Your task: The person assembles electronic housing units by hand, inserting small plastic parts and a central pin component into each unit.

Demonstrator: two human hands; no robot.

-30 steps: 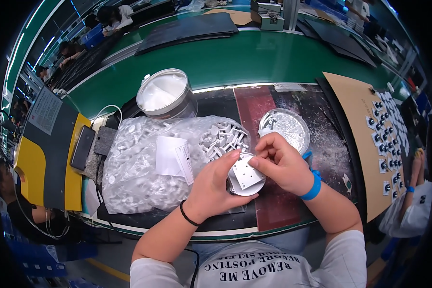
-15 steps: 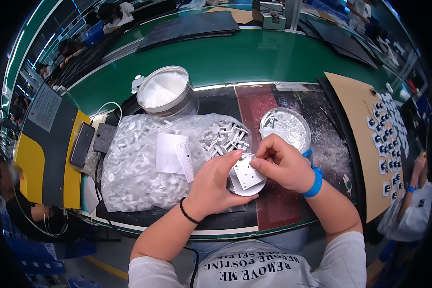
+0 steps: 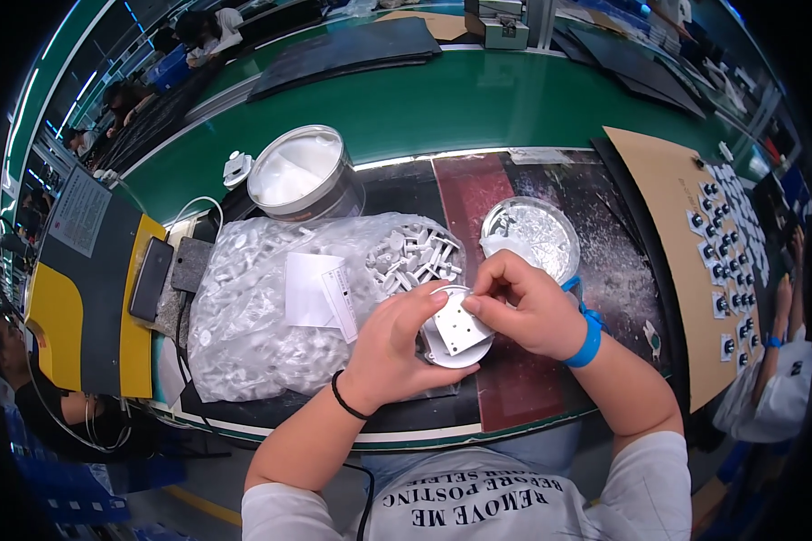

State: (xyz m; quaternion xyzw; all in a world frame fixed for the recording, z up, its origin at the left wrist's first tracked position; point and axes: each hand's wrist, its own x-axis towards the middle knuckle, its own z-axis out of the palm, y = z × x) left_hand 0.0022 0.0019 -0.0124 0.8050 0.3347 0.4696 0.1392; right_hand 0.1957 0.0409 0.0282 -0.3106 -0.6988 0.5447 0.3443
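My left hand point(image 3: 383, 347) is wrapped round a round white plastic housing point(image 3: 472, 360), thumb at the top and fingers along the lower side. A square white plate point(image 3: 461, 330) with several small dark holes lies across the housing, tilted. Above its upper right corner, my right hand point(image 3: 528, 307) is closed in a pinch, the thumb touching or just over the plate. Whatever the pinched fingers hold, if anything, is hidden. Close to the left hand, a clear plastic bag point(image 3: 244, 352) spills white T-shaped plastic pieces point(image 3: 415, 257).
A round clear tray point(image 3: 550, 239) with shiny small bits stands beyond my right hand. Behind the bag is a clear bucket point(image 3: 302, 176) with white contents. A yellow and black machine point(image 3: 90, 298) stands left; cardboard point(image 3: 663, 225) with black-and-white parts lies right. The green conveyor belt point(image 3: 478, 104) runs behind.
The view has shifted slightly. Both hands keep their grip on the housing and plate with little movement. A small white part beside the bucket has moved left, away from it.
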